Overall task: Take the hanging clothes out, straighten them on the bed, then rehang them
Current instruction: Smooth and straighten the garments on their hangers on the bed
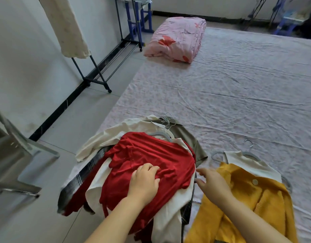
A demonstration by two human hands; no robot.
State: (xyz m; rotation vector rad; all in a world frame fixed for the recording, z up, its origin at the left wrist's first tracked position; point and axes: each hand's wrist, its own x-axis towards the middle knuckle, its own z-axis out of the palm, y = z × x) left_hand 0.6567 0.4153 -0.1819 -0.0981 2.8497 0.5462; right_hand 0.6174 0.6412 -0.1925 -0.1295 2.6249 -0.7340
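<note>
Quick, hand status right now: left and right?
Left hand: fingers curled into the red garment, gripping it.
Right hand: open, beside the red garment, holding nothing.

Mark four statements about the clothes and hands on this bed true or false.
1. The left hand is on the red garment, fingers curled into it. True.
2. The yellow cardigan tops the pile. False: it lies beside the pile, to the right.
3. A folded pink quilt lies at the far end of the bed. True.
4. The right hand holds a hanger. False: its fingers reach out and hold nothing.
</note>
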